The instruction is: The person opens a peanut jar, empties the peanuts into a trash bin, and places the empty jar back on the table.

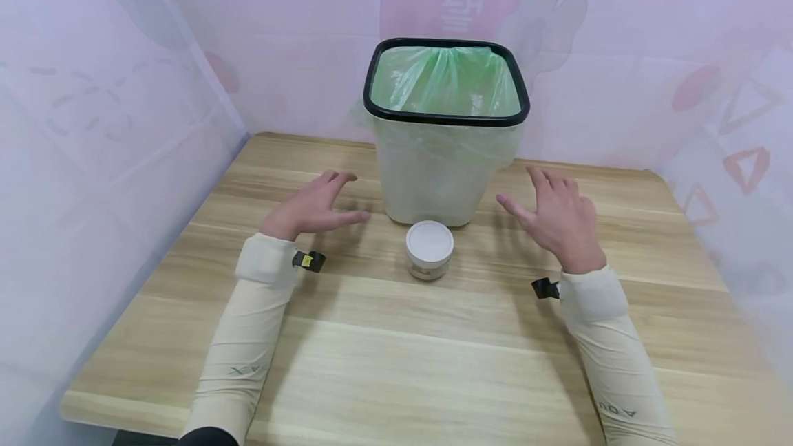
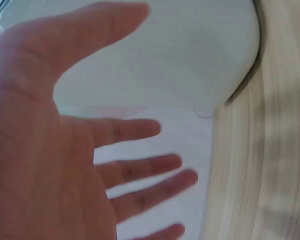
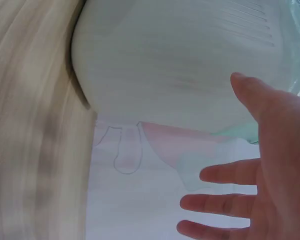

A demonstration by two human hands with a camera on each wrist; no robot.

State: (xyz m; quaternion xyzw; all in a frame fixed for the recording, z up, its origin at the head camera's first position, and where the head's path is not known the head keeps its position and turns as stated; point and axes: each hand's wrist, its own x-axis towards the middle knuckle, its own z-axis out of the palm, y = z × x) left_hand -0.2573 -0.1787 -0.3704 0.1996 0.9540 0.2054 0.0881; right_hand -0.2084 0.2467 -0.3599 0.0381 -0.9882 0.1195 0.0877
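Note:
A white trash can (image 1: 434,171) with a black rim stands upright at the back of the table, lined with a translucent green plastic bag (image 1: 446,81) whose edge folds down over the outside. My left hand (image 1: 316,206) hovers to its left, thumb and fingers spread, holding nothing. On the other side, my right hand (image 1: 557,215) is held likewise, fingers apart and a gap between it and the can. Both wrist views show the can's pale wall (image 2: 190,55) beyond the spread fingers. A small round jar (image 1: 429,248) with a white lid sits in front of the can.
The wooden table (image 1: 396,349) has its back edge against a white printed cloth wall (image 1: 297,40). More cloth walls rise at the left and right. Each sleeve cuff carries a small black wrist camera (image 1: 310,261).

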